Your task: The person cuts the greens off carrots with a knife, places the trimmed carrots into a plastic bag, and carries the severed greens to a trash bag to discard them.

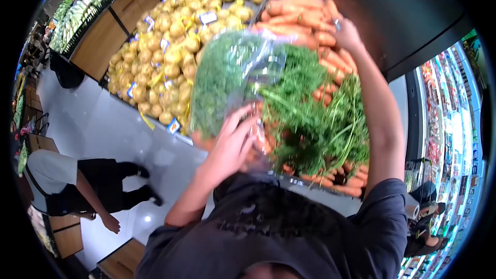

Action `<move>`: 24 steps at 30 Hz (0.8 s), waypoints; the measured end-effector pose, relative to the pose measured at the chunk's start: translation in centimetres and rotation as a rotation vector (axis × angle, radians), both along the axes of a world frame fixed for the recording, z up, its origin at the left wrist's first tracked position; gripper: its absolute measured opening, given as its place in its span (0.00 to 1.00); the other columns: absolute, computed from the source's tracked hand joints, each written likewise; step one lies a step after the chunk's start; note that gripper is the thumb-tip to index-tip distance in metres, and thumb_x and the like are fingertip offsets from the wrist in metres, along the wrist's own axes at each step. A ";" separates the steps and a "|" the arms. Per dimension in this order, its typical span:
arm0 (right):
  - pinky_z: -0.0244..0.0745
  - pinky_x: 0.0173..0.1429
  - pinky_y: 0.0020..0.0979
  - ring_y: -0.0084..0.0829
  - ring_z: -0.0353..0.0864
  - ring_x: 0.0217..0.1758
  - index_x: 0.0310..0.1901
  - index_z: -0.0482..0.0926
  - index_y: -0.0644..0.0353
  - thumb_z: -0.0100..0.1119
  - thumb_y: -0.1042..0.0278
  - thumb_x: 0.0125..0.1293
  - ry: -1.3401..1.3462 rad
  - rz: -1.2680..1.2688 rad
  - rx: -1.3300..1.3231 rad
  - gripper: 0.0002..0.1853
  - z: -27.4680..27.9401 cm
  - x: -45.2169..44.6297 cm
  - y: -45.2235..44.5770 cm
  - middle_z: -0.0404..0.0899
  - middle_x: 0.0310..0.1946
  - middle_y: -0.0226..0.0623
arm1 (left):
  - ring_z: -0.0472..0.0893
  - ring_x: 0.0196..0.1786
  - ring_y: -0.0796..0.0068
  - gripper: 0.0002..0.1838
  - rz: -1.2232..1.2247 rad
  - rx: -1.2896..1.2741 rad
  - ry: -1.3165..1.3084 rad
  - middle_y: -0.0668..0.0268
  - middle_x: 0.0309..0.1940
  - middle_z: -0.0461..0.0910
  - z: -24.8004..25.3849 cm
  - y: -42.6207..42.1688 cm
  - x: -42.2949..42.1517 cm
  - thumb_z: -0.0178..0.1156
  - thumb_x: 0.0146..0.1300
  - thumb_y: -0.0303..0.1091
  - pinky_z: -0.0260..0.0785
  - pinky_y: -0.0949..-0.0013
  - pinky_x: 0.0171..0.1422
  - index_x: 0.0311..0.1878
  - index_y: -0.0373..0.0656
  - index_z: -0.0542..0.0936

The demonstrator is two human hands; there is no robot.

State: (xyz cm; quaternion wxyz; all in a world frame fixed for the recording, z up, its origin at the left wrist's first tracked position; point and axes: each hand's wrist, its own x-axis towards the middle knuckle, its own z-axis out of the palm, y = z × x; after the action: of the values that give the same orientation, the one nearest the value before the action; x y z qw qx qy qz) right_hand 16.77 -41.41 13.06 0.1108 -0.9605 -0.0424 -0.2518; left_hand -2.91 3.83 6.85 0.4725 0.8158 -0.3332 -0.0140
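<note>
A clear plastic bag (219, 77) with green leafy tops inside lies over the produce in the middle. My left hand (230, 142) is wrapped round the lower part of this bag, with orange carrots showing dimly through the plastic. At the upper right, my right hand (347, 33) reaches to the pile of loose carrots (297, 13); its fingertips touch the carrots, and their grip is too small to make out. Feathery carrot greens (310, 103) spread between the bag and the right forearm.
Bagged potatoes (165, 62) fill the display on the left. A person in a light shirt and dark apron (98, 181) stands at the lower left. Lit shelves (439, 124) run along the right, with more people (426, 227) below. A dark panel (408, 10) borders the carrots.
</note>
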 end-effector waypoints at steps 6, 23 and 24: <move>0.70 0.28 0.22 0.12 0.71 0.26 0.56 0.85 0.57 0.69 0.59 0.71 0.319 -0.079 0.429 0.17 7.2 -14.0 8.0 0.77 0.27 0.22 | 0.65 0.78 0.47 0.33 -0.067 0.344 -0.307 0.53 0.72 0.70 -2.4 0.9 2.1 0.66 0.59 0.20 0.62 0.51 0.80 0.70 0.37 0.74; 0.78 0.39 0.32 0.30 0.82 0.30 0.50 0.84 0.63 0.68 0.64 0.70 0.408 -0.051 0.865 0.13 -3.2 -34.5 23.4 0.85 0.30 0.41 | 0.80 0.54 0.57 0.08 -0.190 0.327 -0.526 0.63 0.45 0.83 -1.3 3.4 4.2 0.70 0.54 0.20 0.76 0.59 0.59 0.37 0.39 0.84; 0.80 0.47 0.32 0.31 0.86 0.39 0.51 0.84 0.64 0.68 0.65 0.69 0.340 0.033 0.840 0.14 -4.8 -33.5 24.2 0.88 0.38 0.40 | 0.80 0.50 0.56 0.07 -0.194 0.339 -0.543 0.62 0.42 0.81 -1.2 3.8 4.3 0.70 0.54 0.20 0.76 0.58 0.56 0.35 0.38 0.82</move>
State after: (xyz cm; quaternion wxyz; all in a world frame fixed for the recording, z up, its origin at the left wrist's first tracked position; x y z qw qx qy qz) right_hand -16.72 -17.17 8.26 0.5002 -0.8592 0.0669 -0.0842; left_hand 1.38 7.66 5.61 0.2207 0.8212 -0.5159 0.1038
